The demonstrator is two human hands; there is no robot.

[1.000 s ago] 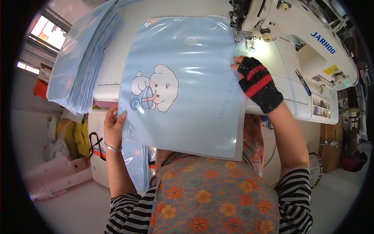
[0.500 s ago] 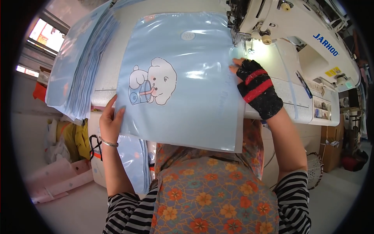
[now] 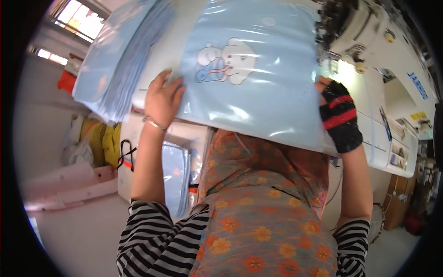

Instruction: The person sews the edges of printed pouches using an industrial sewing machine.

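Observation:
A glossy light-blue plastic sheet printed with a white cartoon dog lies on the sewing table, its near edge hanging over my lap. At its left edge is my bare left hand, with thumb and fingers apart and a bracelet on the wrist. My right hand, in a black fingerless glove with red stripes, has its fingertips closed at the sheet's right edge. Just beyond those fingertips stands the lit needle area of a white sewing machine. The fingers' undersides are hidden.
A thick stack of similar blue sheets lies at the table's left. Further folded blue pieces sit below the table edge. Dark tweezers and a small parts tray are at the right. Yellow cloth lies lower left.
The whole view has shifted, so the table and sheet appear higher and further right. My left hand's thumb and fingers have lifted at the sheet's left edge. My right hand stays at its right edge.

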